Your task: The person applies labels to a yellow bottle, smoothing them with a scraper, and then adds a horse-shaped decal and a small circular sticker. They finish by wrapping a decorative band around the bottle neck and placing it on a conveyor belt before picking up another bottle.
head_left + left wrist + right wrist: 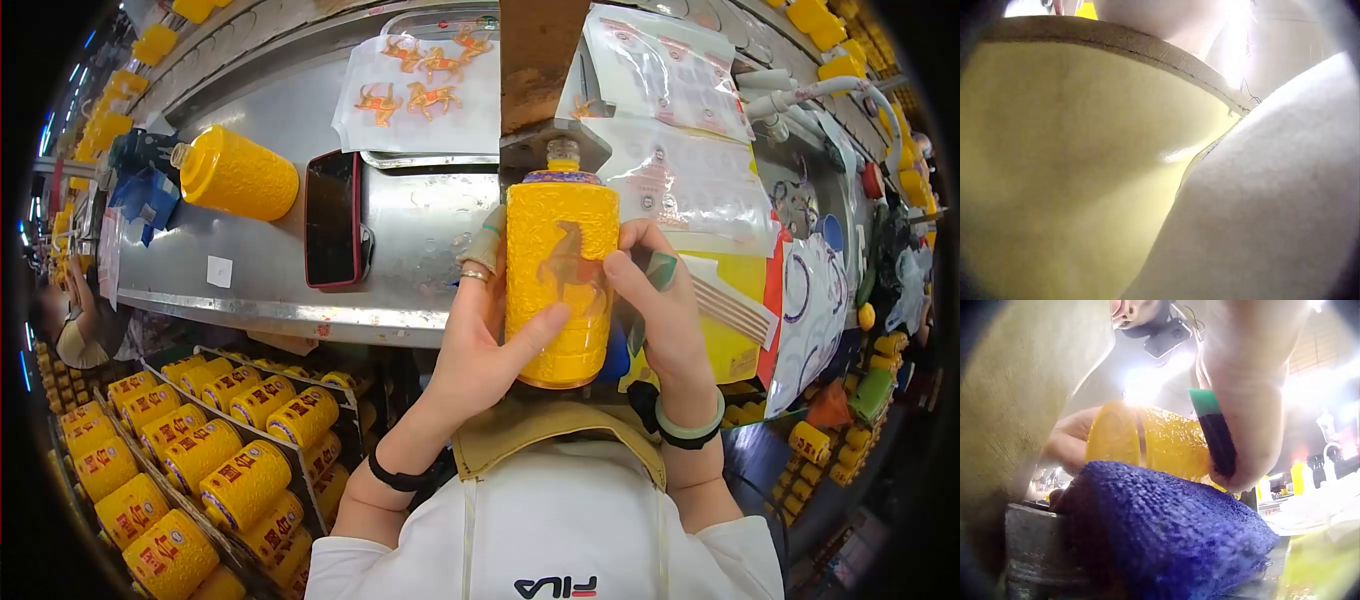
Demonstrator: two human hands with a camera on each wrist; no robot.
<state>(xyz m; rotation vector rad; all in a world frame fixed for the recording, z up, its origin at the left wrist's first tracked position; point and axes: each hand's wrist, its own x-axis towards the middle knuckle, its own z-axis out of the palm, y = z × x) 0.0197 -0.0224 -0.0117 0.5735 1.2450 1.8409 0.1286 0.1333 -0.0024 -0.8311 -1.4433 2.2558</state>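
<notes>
A yellow textured bottle [530, 230] with a horse decal [574, 268] on its front lies between both hands, its neck toward a brown block. My left hand [478, 335] grips the bottle's left side, thumb on its front below the horse. My right hand [665, 300] holds the right side, thumb and index finger at the decal's edge; a green and black band wraps a finger. In the right wrist view the bottle [1172, 440] is above a blue cloth [1172, 525], with the right hand [1244, 406] against it. The left wrist view shows mostly apron and shirt.
Another yellow bottle [240, 175] and a phone [333, 220] lie on the metal table [410, 215]. Horse decals [433, 97] rest on a white sheet at the back. Printed sheets [680, 180] lie to the right. Racks of yellow bottles [245, 485] stand at lower left.
</notes>
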